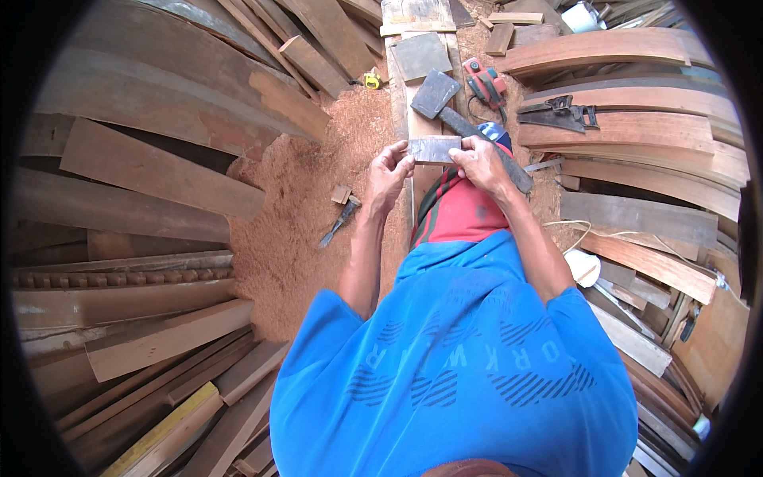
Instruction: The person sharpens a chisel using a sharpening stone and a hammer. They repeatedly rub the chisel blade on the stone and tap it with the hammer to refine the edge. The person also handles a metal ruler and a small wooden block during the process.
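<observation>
A: Where's the blk [433, 151]?
B: Btwn the hands: R hand [482, 165] pinching its right end, L hand [389, 168] curled at the left, can't tell if gripping
A: Tips?
B: I'd hold it lvl w/ both, clear of the mallet [435, 95] just beyond R hand

the small flat block [434, 149] has a silvery-grey face. the mallet [435, 94] is dark grey, the power tool [486, 86] red and black, the tape measure [372, 80] bright yellow. black marks the saw [560, 116]. wood shavings [278, 230] are orange-brown. the shirt [453, 334] is vivid blue, printed with dark diagonal stripes; the shorts [474, 208] are red with dark stripes. the cord [624, 234] is cream, the rounded container [586, 269] white.
</observation>
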The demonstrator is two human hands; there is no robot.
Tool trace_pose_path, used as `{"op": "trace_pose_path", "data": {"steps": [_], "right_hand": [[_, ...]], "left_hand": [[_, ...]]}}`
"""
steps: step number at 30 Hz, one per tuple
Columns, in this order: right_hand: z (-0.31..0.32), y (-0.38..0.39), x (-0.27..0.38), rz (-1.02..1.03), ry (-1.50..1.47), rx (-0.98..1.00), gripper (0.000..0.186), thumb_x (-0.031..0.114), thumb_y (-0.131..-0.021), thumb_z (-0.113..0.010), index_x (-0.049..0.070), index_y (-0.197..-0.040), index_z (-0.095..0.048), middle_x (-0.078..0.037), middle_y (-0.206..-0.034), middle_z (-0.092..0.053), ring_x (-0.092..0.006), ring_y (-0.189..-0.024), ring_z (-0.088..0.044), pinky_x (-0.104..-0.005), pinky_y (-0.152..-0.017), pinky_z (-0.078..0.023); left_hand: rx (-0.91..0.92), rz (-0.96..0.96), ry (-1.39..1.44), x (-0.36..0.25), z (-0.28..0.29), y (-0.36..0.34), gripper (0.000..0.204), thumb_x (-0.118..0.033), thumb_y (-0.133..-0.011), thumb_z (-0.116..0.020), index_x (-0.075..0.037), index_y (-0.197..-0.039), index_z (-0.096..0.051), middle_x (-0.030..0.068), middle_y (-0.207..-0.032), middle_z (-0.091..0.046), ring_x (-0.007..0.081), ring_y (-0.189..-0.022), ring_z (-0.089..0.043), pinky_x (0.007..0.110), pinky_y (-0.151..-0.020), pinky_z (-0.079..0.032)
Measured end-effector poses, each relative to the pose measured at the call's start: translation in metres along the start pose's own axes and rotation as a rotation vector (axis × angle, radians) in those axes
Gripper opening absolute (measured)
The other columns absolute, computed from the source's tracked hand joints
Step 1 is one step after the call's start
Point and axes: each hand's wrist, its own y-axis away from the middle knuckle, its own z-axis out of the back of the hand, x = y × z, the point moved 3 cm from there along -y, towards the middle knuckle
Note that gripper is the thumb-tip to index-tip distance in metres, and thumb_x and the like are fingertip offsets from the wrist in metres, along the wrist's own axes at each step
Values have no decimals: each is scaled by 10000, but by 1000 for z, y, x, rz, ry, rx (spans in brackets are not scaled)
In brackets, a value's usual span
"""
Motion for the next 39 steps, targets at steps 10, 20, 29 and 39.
{"op": "trace_pose_path", "data": {"steps": [10, 20, 29, 39], "right_hand": [[-13, -28, -14, 92, 456, -75, 368, 313, -882, -674, -52, -932, -657, -303, -944, -687, -475, -959, -662, -525, -854, -505], [-18, -24, -10, 89, 653, -46, 339, 307, -897, -655, -27, -934, -696, -309, -901, -677, -483, -921, -665, -535, -819, -506], [-17, -20, -10, 146, 559, -130, 350, 337, -903, -667, -3, -979, -705, -299, -922, -696, -474, -926, -684, -547, -834, -532], [-18, -19, 3, 33, 750, -32, 379, 361, -900, -675, -8, -978, -713, -302, -929, -698, -477, -931, -685, -556, -832, -535]], "left_hand": [[-88, -57, -98, 24, 5, -30, 311, -63, -941, -674, 28, -1234, -627, 68, -1060, -705, 113, -910, -636, 269, -785, -516], [-74, 54, -227, 50, 17, -34, 245, -150, -937, -724, 13, -1110, -667, 22, -900, -692, 73, -763, -607, 227, -678, -501], [-159, -6, -185, 41, 7, -32, 215, -192, -939, -726, -6, -1036, -682, 21, -883, -688, 81, -751, -600, 236, -678, -499], [-112, 46, -390, 40, 15, -33, 202, -208, -944, -719, -13, -987, -689, -5, -789, -658, 67, -668, -568, 235, -621, -476]]}}
